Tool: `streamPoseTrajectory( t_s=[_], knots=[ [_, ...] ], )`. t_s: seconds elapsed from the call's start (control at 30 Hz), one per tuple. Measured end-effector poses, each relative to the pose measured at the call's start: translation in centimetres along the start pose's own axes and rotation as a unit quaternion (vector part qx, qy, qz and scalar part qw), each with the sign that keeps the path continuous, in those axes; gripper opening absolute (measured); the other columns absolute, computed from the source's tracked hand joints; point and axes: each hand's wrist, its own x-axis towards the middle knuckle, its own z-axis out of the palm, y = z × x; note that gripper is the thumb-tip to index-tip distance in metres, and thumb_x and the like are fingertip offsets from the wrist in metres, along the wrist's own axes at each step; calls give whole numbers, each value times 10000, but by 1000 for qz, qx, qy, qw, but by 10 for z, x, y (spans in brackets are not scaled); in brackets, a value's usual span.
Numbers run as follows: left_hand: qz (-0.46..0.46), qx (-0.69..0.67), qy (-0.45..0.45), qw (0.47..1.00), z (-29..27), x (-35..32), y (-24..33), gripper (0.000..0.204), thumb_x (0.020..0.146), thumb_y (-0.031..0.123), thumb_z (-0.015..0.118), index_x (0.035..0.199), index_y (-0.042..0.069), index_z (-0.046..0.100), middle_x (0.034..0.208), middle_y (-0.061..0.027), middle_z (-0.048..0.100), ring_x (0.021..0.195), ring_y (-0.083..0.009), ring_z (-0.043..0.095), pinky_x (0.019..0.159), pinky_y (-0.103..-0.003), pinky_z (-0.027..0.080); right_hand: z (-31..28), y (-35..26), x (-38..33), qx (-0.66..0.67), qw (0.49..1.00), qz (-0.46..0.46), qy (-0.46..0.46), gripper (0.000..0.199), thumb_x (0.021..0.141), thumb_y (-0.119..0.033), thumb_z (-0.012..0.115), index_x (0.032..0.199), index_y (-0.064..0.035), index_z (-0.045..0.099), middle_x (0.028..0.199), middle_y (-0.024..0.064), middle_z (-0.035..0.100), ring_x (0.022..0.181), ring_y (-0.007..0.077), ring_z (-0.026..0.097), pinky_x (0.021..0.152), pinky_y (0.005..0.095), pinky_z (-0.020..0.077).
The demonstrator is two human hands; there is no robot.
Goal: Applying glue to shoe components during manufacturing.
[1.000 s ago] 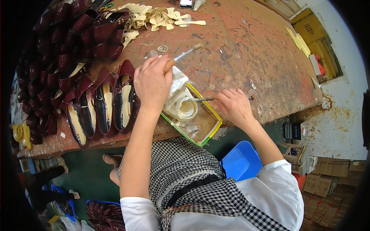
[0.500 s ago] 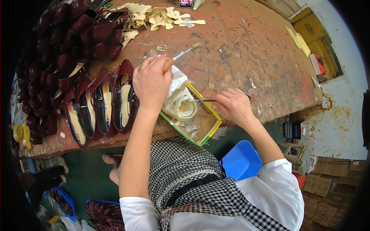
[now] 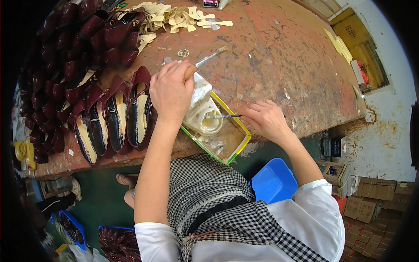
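My left hand (image 3: 171,91) is closed round the wooden handle of a brush (image 3: 204,61), its bristles pointing up and to the right. Between the fingers of my right hand (image 3: 267,120) is a thin dark-handled brush (image 3: 227,116), held nearly level. Its whitish tip lies over the mouth of a glue-smeared white pot (image 3: 212,125). The pot sits in a shallow cardboard box (image 3: 238,153) with yellow and green edges. Beside my left hand stand several dark red shoes (image 3: 139,111) in a row, with pale strips along their insoles.
A tall heap of dark red shoes (image 3: 70,61) fills the table's left side. Cream-coloured cut pieces (image 3: 174,17) lie at the back. Small rings (image 3: 183,53) rest on the stained table (image 3: 279,56). A blue basin (image 3: 274,181) is below the front edge, at right.
The thin brush's tip has shifted slightly left and down over the pot's mouth, with my right hand moving little. My left hand stays in place with its brush.
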Motion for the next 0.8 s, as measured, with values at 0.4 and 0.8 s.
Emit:
streamPoseTrajectory(
  t_s=[0.4, 0.8],
  knots=[
    [3, 0, 1, 1000, 2, 0, -2, 270, 902, 208, 712, 1151, 145, 792, 1163, -114, 767, 1162, -268, 697, 965, -429, 501, 0, -8, 0, 2, 999, 46, -10, 175, 874, -229, 733, 988, -137, 638, 905, 7, 655, 909, 219, 665, 760, 375, 550],
    [-4, 4, -6, 1000, 2, -1, -3, 281, 899, 215, 715, 1162, 153, 791, 1192, -118, 759, 1149, -278, 699, 970, -426, 499, 8, -9, 0, -57, 996, 44, 53, 215, 831, -221, 760, 1018, -161, 671, 918, -9, 633, 907, 193, 622, 786, 363, 453]
  ],
)
